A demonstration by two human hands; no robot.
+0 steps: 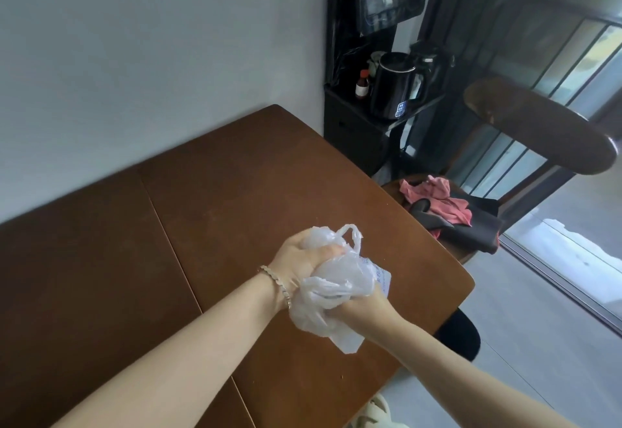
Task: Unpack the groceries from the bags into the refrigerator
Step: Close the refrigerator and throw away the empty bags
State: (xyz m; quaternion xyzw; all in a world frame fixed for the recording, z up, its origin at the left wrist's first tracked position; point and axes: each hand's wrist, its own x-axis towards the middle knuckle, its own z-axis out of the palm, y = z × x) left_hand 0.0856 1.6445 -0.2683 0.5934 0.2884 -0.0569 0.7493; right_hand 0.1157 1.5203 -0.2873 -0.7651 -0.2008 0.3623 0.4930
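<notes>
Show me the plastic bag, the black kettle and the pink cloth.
plastic bag (340, 279), head view, its crumpled middle.
black kettle (392, 91), head view, front of its body.
pink cloth (434, 190), head view, its bunched upper part.

place: home dining corner | signs: wooden table (235, 192), kettle (395, 86) on water dispenser (356, 125), chair (538, 125) with clothes (447, 205)

The plastic bag (333, 293) hid most fingers of the left hand (303, 256) and right hand (365, 310). Print on the paper slip (383, 280) beside it was too small to read. The bench (134, 259) ran off the left edge.
</notes>
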